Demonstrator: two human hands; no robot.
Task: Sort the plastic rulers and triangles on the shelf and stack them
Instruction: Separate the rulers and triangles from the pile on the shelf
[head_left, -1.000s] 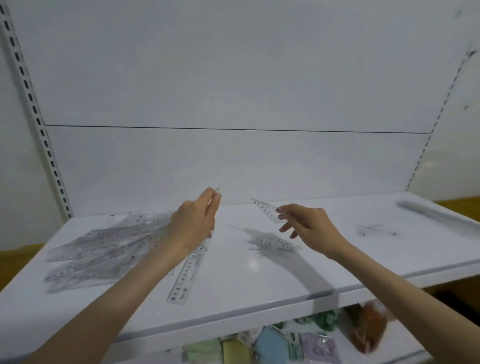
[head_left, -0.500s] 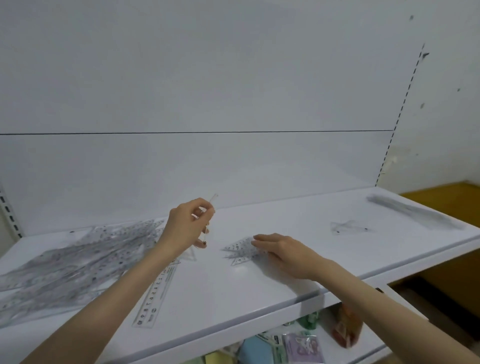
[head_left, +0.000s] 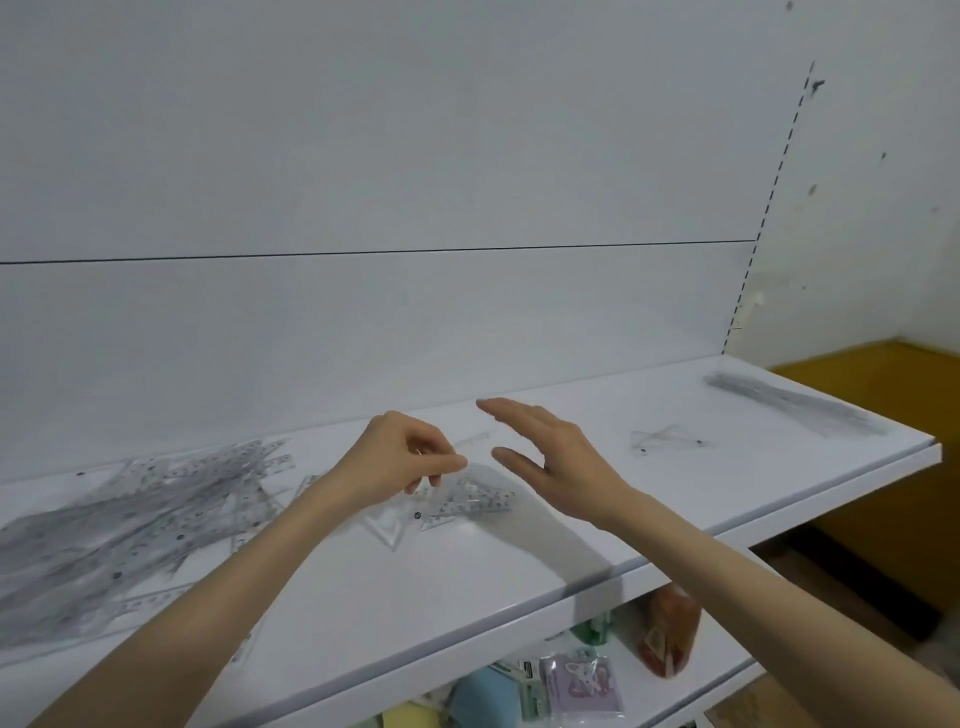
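Observation:
On the white shelf (head_left: 519, 577) a big loose pile of clear rulers and triangles (head_left: 130, 519) covers the left part. A small stack of clear triangles (head_left: 467, 501) lies in the middle, with one more clear triangle (head_left: 387, 527) just left of it. My left hand (head_left: 400, 457) hovers over that stack and pinches a thin clear triangle (head_left: 470, 441) between curled fingers. Just to the right, my right hand (head_left: 550, 462) is raised above the shelf with straight, spread fingers and holds nothing. Two crossed triangles (head_left: 665, 441) and a neat stack of rulers (head_left: 795, 405) lie at the right.
The white back panel rises right behind the shelf, with a perforated upright (head_left: 769, 208) at its right end. On the lower shelf sit an orange packet (head_left: 670, 629), a purple packet (head_left: 582, 680) and a blue item (head_left: 483, 696). A yellow-brown surface (head_left: 883, 405) lies beyond the shelf's right end.
My right hand has lifted off the small triangle stack and opened in the air. My left hand has moved right, over that stack, still pinching its clear piece. The view has swung right.

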